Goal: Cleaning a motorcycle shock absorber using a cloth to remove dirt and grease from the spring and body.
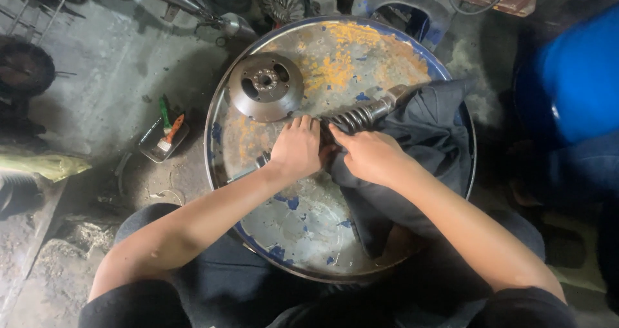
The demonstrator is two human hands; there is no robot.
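A metal shock absorber with a coil spring (361, 114) lies across the top of a round, rusty blue drum (303, 231). My left hand (295, 149) grips its lower end, fingers wrapped over it. My right hand (369, 154) presses a dark cloth (429, 131) against the spring; the cloth drapes over the drum's right side and hides part of the absorber. A round grey metal disc with holes (265, 86) rests on the drum to the upper left of my hands.
A small tray with a green and an orange handled tool (166, 135) sits on the concrete floor at left. A tyre (22, 67) lies at far left. Blue containers (574, 77) stand at right. Engine parts and a pipe (193, 2) crowd the top.
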